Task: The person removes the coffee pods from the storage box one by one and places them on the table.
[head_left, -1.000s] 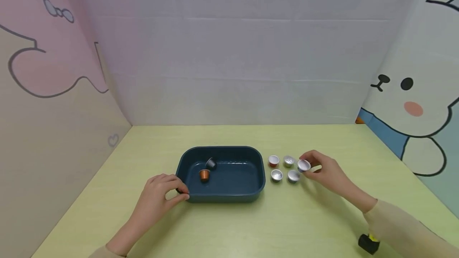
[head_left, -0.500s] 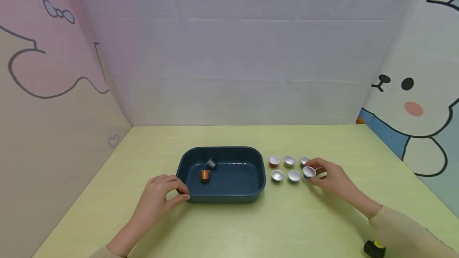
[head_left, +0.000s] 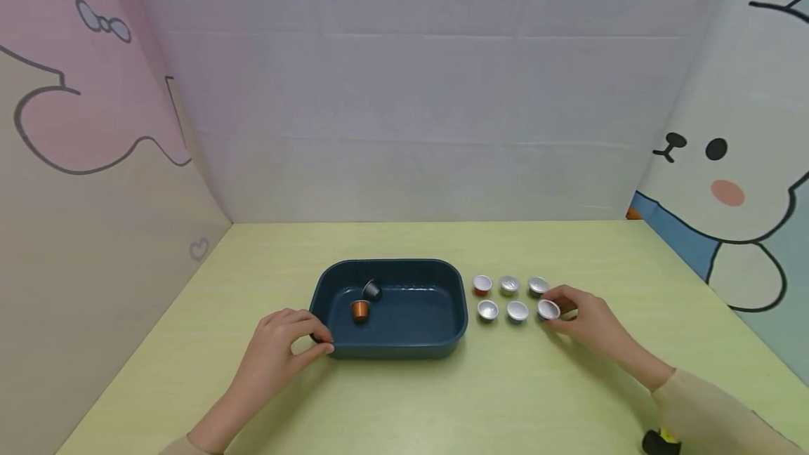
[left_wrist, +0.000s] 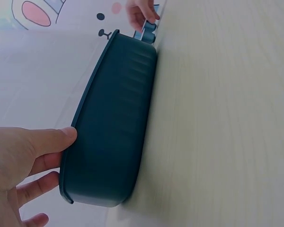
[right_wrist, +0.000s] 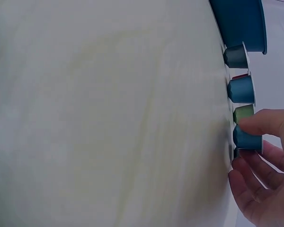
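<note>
My left hand (head_left: 284,339) pinches the near-left corner of a dark blue rectangular tray (head_left: 398,351), thumb on the outside of its rim in the left wrist view. Inside the tray lie a copper coffee capsule (head_left: 359,310) and a black one (head_left: 371,290). Right of the tray, coffee capsules stand lid up in two short rows. My right hand (head_left: 584,318) holds the blue capsule (right_wrist: 247,138) at the right end of the front row between thumb and fingers, at table level. Behind it stands a dark-sided capsule (head_left: 538,286), partly covered by the fingers in the right wrist view.
The back row also has a red capsule (head_left: 482,285) and a green capsule (right_wrist: 244,112). In front are a grey-green capsule (right_wrist: 236,56) and a blue-sided capsule (head_left: 517,312). Printed walls bound the pale table (head_left: 404,413). A black and yellow object (head_left: 660,442) shows by the right sleeve.
The right hand has let go of the back-row capsule at the right and come forward with the blue capsule, lowering it to the front row's right end. The left hand and tray stay put.
</note>
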`<action>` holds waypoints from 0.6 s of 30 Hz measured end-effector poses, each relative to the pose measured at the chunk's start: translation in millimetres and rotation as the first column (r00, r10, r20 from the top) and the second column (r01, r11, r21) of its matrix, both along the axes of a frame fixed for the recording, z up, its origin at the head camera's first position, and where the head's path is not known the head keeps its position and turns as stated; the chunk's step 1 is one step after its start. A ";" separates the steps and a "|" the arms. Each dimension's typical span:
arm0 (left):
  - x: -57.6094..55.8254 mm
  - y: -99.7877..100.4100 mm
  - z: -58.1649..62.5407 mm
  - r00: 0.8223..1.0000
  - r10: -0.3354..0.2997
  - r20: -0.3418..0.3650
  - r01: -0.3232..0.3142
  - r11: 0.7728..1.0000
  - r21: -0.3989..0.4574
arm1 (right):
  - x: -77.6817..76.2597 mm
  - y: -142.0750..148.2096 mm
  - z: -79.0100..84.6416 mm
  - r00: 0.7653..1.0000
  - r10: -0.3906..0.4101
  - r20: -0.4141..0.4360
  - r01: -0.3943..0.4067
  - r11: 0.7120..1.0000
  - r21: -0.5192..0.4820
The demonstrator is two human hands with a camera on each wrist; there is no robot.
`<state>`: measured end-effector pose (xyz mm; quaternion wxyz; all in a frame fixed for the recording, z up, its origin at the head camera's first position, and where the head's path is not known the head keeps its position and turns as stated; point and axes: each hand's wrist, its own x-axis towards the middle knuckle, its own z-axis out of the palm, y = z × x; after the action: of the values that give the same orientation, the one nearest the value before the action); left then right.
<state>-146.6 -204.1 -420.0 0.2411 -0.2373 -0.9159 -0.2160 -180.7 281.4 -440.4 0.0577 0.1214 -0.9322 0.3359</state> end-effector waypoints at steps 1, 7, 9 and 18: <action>0.2 0.0 -0.1 1.000 0.000 0.000 0.000 1.000 0.001 | 0.3 -0.2 -0.4 1.000 -0.001 0.001 0.001 1.000 -0.002; 1.1 0.3 -0.1 1.000 0.000 0.008 0.000 1.000 0.006 | 2.1 -0.8 -1.7 1.000 -0.004 -0.011 0.003 1.000 -0.013; 1.3 0.3 0.2 1.000 0.002 0.012 -0.002 1.000 0.007 | 2.5 -0.9 -1.9 1.000 -0.002 -0.012 0.001 1.000 -0.016; 1.4 0.1 -0.4 1.000 -0.002 0.004 0.002 1.000 0.012 | 4.1 -1.2 -2.7 1.000 -0.001 -0.010 0.001 1.000 -0.010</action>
<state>-145.2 -204.0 -420.4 0.2403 -0.2361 -0.9149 -0.2223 -176.6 280.1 -443.1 0.0631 0.1221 -0.9303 0.3400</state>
